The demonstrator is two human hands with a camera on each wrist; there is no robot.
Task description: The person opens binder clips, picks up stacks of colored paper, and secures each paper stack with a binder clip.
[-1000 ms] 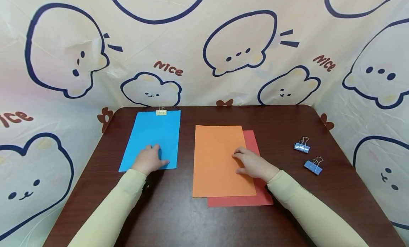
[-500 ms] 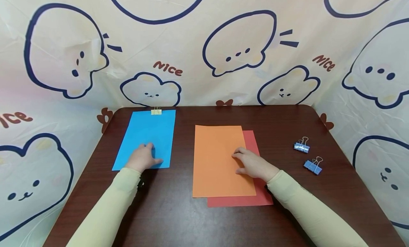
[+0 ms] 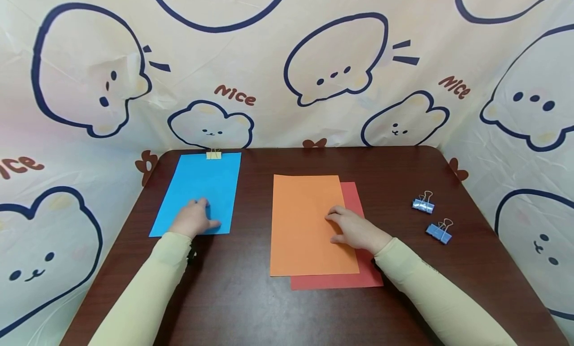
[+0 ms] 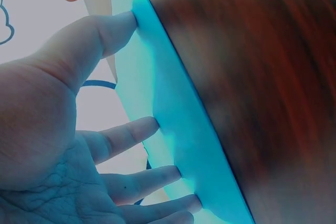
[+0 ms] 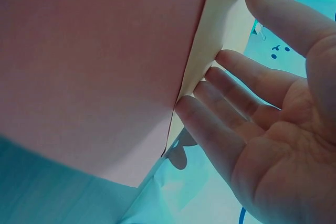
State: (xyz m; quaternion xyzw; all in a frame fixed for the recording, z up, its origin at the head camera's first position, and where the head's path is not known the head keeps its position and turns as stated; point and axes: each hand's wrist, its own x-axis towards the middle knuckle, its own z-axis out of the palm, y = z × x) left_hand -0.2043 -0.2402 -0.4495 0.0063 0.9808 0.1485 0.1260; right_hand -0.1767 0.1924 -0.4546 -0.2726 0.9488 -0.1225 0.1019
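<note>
Head view: fingers spread, my left hand touches an already clipped blue sheet, my right hand an unclipped orange sheet over red paper, two blue clips unused.

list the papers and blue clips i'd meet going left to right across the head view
Blue sheet → orange sheet → red sheet, its right side jutting out from under the orange one → two blue clips

A brown "Nice" stands left of center on the pale printed backdrop, a second "Nice" farther right. A cut-off word at the left edge shows "ice" on the same backdrop.
</note>
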